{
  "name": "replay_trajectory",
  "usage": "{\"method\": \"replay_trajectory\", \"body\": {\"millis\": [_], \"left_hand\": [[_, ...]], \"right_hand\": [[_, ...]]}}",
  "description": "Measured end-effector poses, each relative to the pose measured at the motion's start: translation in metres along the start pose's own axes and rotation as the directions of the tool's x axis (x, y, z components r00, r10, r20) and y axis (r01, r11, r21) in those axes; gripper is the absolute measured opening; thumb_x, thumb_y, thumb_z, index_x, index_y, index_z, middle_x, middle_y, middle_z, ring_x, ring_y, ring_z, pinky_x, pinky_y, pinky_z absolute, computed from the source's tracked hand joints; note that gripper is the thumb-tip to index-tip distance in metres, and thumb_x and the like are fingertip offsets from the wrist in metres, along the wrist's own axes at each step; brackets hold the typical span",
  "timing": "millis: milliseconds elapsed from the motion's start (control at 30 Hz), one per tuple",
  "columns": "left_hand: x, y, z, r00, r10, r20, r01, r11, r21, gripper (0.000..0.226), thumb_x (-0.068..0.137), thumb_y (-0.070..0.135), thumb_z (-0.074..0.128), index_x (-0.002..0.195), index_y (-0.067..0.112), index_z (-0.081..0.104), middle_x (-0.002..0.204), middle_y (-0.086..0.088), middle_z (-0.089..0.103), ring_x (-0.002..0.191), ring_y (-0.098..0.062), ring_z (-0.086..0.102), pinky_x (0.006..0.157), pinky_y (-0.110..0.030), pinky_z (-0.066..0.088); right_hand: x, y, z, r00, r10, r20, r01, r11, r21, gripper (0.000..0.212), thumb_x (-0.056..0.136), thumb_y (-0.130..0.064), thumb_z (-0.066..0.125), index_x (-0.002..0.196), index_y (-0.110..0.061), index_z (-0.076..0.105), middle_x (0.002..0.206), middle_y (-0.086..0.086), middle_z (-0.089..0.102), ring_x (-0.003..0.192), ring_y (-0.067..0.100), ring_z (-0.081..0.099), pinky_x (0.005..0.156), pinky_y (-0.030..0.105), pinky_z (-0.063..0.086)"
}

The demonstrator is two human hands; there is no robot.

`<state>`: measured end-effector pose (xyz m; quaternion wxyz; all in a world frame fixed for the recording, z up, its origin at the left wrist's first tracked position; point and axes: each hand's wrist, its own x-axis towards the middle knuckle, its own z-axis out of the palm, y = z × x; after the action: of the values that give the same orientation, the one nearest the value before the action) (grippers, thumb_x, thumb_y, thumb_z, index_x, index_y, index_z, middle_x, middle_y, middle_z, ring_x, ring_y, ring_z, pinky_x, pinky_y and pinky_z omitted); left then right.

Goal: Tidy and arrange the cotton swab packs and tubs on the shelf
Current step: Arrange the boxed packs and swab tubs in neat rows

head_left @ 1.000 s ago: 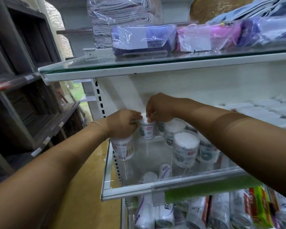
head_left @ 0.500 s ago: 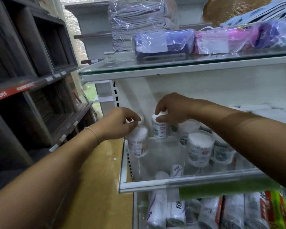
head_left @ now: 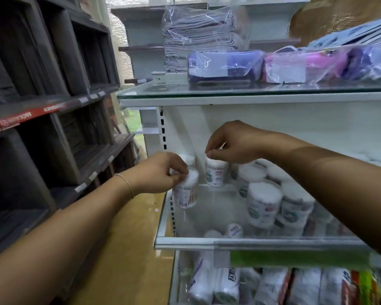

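At the glass shelf's left edge, left hand pinches one swab tub; right hand pinches another tub's lid, near the shelf's back wall.

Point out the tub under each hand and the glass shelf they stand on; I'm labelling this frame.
Left-hand tub [head_left: 186, 192]: head view, on its labelled side wall.
Right-hand tub [head_left: 216, 173]: head view, on its front label.
Glass shelf [head_left: 185, 240]: head view, on its white front rim.

Dark wooden cubby rack at left, red label strip on its edge. Upper glass shelf: bagged folded towels, purple pack, pink pack. Wooden floor below.
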<state>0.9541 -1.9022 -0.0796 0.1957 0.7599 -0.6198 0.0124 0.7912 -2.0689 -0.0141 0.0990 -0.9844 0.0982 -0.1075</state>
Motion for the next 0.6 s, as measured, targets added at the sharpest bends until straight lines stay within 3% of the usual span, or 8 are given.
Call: {"method": "replay_trajectory", "body": {"millis": [167, 333, 500, 600], "left_hand": [[-0.005, 0.012, 0.004, 0.999, -0.035, -0.027, 0.036, 0.999, 0.021, 0.019, 0.091, 0.03, 0.064, 0.096, 0.018, 0.078, 0.107, 0.004, 0.068, 0.1, -0.01, 0.062, 0.089, -0.036, 0.053], [-0.006, 0.03, 0.01, 0.995, -0.099, 0.012, 0.098, 0.991, 0.087, 0.031, 0.096, 0.034, 0.054, 0.102, 0.013, 0.075, 0.126, -0.005, 0.065, 0.117, -0.022, 0.059, 0.099, -0.038, 0.048], [-0.006, 0.037, 0.014, 0.983, -0.184, 0.017, 0.182, 0.981, 0.072, 0.045, 0.088, 0.047, 0.046, 0.096, 0.013, 0.074, 0.104, -0.009, 0.072, 0.1, -0.025, 0.065, 0.088, -0.042, 0.052], [-0.004, 0.041, 0.017, 0.976, -0.218, -0.008, 0.218, 0.975, 0.046, 0.035, 0.093, 0.043, 0.053, 0.092, 0.015, 0.075, 0.099, -0.005, 0.072, 0.095, -0.021, 0.065, 0.086, -0.04, 0.052]], "right_hand": [[-0.009, 0.014, -0.002, 1.0, 0.01, 0.006, -0.01, 0.999, 0.044, 0.017, 0.091, -0.031, 0.066, 0.101, -0.024, 0.077, 0.103, -0.011, 0.074, 0.092, 0.006, 0.066, 0.087, 0.026, 0.053], [-0.017, 0.018, 0.001, 0.999, 0.0, 0.032, -0.003, 0.995, 0.1, 0.015, 0.091, -0.03, 0.068, 0.1, -0.025, 0.077, 0.103, -0.011, 0.074, 0.093, 0.005, 0.066, 0.088, 0.027, 0.054], [-0.025, 0.014, 0.006, 0.997, -0.062, 0.049, 0.056, 0.992, 0.115, 0.015, 0.09, -0.025, 0.069, 0.102, -0.023, 0.078, 0.101, -0.01, 0.074, 0.092, 0.005, 0.067, 0.088, 0.029, 0.055], [-0.028, 0.011, 0.009, 0.992, -0.113, 0.058, 0.107, 0.989, 0.098, 0.015, 0.09, -0.026, 0.068, 0.102, -0.025, 0.077, 0.102, -0.011, 0.074, 0.089, 0.004, 0.066, 0.085, 0.026, 0.054]]}}
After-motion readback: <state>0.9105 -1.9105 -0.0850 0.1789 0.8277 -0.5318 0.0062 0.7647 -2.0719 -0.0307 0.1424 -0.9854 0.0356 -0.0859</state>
